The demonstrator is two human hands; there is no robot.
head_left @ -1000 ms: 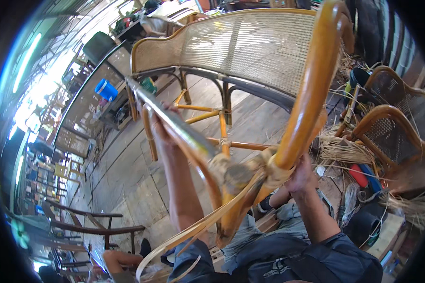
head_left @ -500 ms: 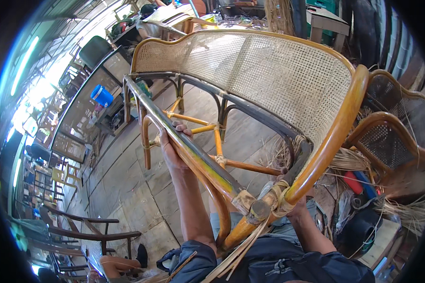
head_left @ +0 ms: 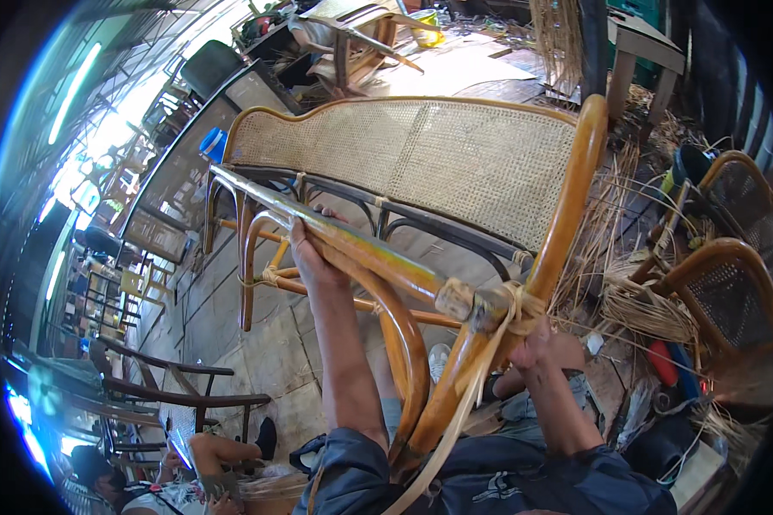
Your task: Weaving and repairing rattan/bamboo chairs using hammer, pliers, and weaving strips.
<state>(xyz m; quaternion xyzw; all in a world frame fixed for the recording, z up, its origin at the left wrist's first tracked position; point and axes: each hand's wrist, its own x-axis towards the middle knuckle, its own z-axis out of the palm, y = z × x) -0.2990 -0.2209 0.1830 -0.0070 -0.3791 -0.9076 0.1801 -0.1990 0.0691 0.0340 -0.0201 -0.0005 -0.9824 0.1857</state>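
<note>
While both bare hands stay on the frame, the scene reads as follows:

Left hand: left hand (head_left: 312, 257) wrapped around the long glossy yellow-brown rattan rail (head_left: 335, 240), fingers curled over its far side, thumb side near the person; closed grip, holding the rail.
Right hand: right hand (head_left: 548, 348) closed just below the rail's near end, fingers pinched on the pale flat cane strip (head_left: 455, 429); how tight the pinch is, cannot tell.
Rail: runs from far left of the left hand down to the joint just left of the right hand, ending in a cut pale stub (head_left: 457, 299).
Binding: pale cane wrap (head_left: 515, 302) knotted round the joint where rail meets the curved orange-brown rattan arm post (head_left: 567, 215), touching the top of the right hand.
Strip: trails from the joint down between both forearms toward the person's dark blue shirt (head_left: 507, 481).
Bench: large rattan bench with woven cane back panel (head_left: 421, 159), tilted, back panel beyond both hands.
Curved leg: bent rattan loop (head_left: 404, 343) under the rail, between the forearms.
Right of right hand: small rattan chair with woven mesh seat (head_left: 730, 296), loose dry cane bundles (head_left: 636, 300) on the floor beside it.
Left of left hand: dark wooden chair frame (head_left: 172, 386), well apart; another seated person (head_left: 206, 463) at lower left.
Floor: worn wooden planks (head_left: 258, 343).
</note>
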